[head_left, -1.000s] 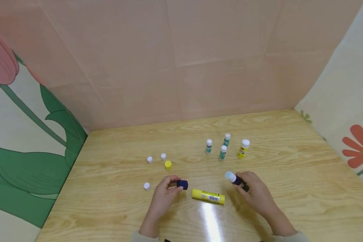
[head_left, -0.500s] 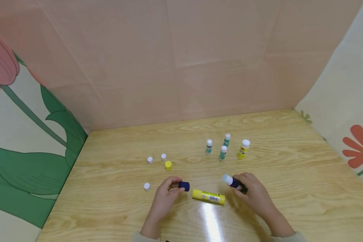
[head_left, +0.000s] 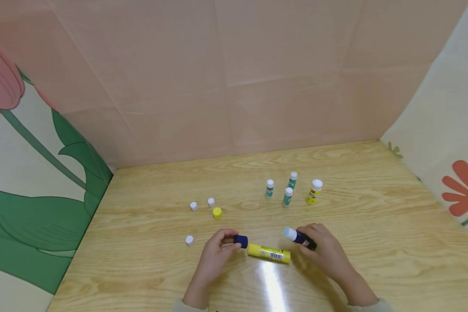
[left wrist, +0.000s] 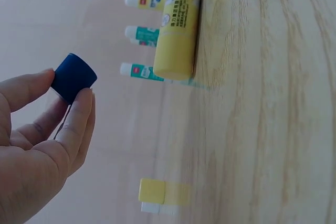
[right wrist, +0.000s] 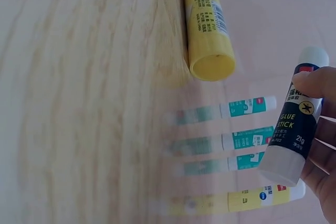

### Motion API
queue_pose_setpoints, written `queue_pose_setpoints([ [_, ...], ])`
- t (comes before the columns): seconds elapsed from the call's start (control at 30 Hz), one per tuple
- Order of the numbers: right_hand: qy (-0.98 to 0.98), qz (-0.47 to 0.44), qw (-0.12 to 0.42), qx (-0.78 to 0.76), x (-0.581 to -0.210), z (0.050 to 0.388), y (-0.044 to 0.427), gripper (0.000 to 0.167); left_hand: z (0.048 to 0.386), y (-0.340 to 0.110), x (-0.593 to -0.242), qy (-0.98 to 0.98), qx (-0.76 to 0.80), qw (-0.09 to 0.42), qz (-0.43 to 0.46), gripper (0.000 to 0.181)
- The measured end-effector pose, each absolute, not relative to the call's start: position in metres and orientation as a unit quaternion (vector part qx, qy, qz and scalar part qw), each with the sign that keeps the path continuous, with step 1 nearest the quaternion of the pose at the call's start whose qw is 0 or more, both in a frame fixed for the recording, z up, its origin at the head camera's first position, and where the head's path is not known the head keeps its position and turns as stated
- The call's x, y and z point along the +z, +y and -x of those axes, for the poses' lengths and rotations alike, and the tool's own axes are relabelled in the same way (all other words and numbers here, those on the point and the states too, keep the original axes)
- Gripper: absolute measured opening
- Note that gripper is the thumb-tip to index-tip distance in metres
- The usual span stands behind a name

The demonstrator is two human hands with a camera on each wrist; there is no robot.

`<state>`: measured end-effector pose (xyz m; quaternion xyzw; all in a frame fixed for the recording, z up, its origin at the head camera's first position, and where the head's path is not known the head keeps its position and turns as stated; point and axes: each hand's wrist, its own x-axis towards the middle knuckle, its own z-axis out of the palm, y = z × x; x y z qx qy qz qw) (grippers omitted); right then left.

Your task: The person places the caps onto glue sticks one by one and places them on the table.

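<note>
My left hand (head_left: 213, 255) pinches a dark blue cap (head_left: 240, 242) between thumb and fingertips; the left wrist view shows the cap (left wrist: 74, 78) held clear of the tabletop. In my right hand (head_left: 327, 251) is a dark blue glue stick (head_left: 305, 240), tilted, its white end (head_left: 290, 233) facing the cap. The label on the glue stick (right wrist: 295, 116) reads "GLUE STICK" and "21g". Between the hands a yellow tube (head_left: 268, 253) lies on its side on the table. The cap and the glue stick are apart.
Behind the hands stand three small green-and-white glue sticks (head_left: 270, 189) and a yellow one with a white top (head_left: 314, 192). On the left are a yellow cap (head_left: 217, 212) and three white caps (head_left: 189, 240). A pink sheet (head_left: 226, 86) rises behind the table.
My left hand with the blue cap has moved slightly right. My right hand has brought the glue stick left and a little down, so the gap between the two is smaller.
</note>
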<state>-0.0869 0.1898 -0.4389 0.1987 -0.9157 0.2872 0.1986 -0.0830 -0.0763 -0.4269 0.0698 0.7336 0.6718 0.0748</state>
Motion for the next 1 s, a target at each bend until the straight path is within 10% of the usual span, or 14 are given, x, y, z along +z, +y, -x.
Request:
queue_pose_setpoints([
  [1.0,-0.913,-0.221,0.176,0.293,-0.436,0.085,0.177,0.032,0.072,-0.064,-0.402,0.730,0.671,0.093,-0.088,0.024],
])
